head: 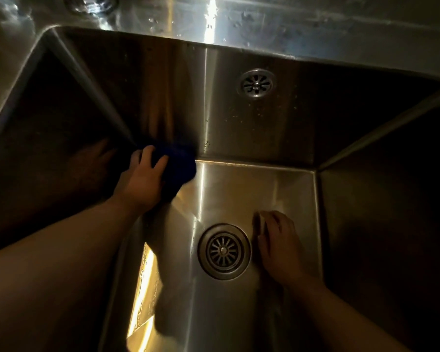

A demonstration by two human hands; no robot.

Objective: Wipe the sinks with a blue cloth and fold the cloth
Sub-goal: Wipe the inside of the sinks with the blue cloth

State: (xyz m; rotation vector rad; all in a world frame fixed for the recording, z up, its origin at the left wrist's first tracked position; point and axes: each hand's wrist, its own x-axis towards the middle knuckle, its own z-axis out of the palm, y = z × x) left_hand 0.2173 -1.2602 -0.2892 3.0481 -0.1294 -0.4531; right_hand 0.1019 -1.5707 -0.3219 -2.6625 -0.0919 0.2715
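Down inside the steel sink (264, 189) now, looking straight into the basin. The left hand (140, 179) is at the far left corner of the floor, where the bottom meets the back wall, and it has the blue cloth (181, 163) bunched up beneath it. Its fingers (148, 152) curl over the near edge of the wad and press it into that corner, the cloth touching both floor and wall. It is very dark on that side, so the cloth's folds can't be made out. Over on the right, the right hand (277, 240) rests on the sink floor just beside the round floor drain (224, 251), knuckles up and fingers curled under. There is something pale at its fingertips, but whether it is holding an object or just catching the light, I can't tell. Up on the back wall, well above both hands, sits a smaller round strainer (257, 83). The far ledge (239, 24) glares with reflected light and is speckled with water drops, and a warm yellow reflection streaks the near left part of the floor.
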